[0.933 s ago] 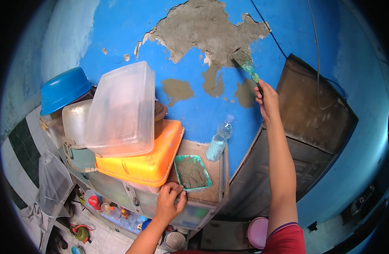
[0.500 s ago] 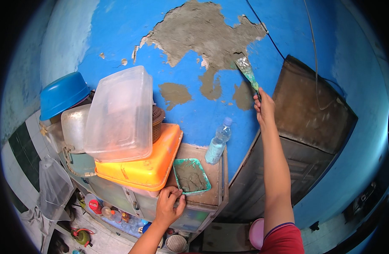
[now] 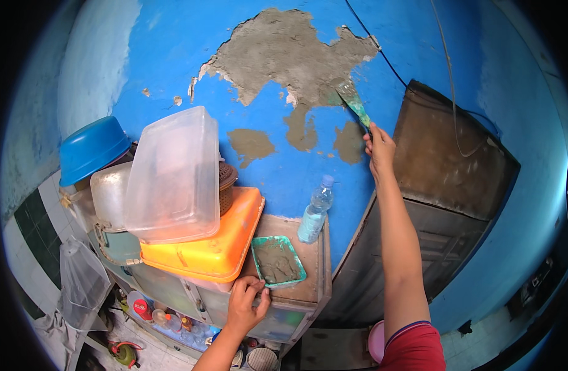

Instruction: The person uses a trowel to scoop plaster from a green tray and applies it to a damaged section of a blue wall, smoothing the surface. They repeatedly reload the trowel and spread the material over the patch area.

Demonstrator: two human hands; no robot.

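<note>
The right hand (image 3: pixel 379 147) is raised high against the blue wall (image 3: pixel 172 49), its fingers wrapped tight round the handle of a putty knife (image 3: pixel 354 105). The knife's long axis runs on a slant, from the fist at lower right up to the blade tip at upper left, so it points up and leftward; the blade tip rests at the lower right edge of the large grey plaster patch (image 3: pixel 284 55), where the bare render meets the paint. Two smaller grey patches sit just below and left of the blade. Lower down, the left hand (image 3: pixel 245 304) is at the near edge of a small green tray (image 3: pixel 292 251) of grey mortar, fingers curled over its rim in a pinch. The tray lies flat on top of a cabinet (image 3: pixel 315 290), its long side running away from the hand toward the wall. Just beside it stands a clear plastic bottle (image 3: pixel 315 211), upright against the wall. To the left lies an orange tub (image 3: pixel 216 247), with a clear plastic container (image 3: pixel 172 173) stacked on it and a blue bowl (image 3: pixel 91 148) farther left.
</note>
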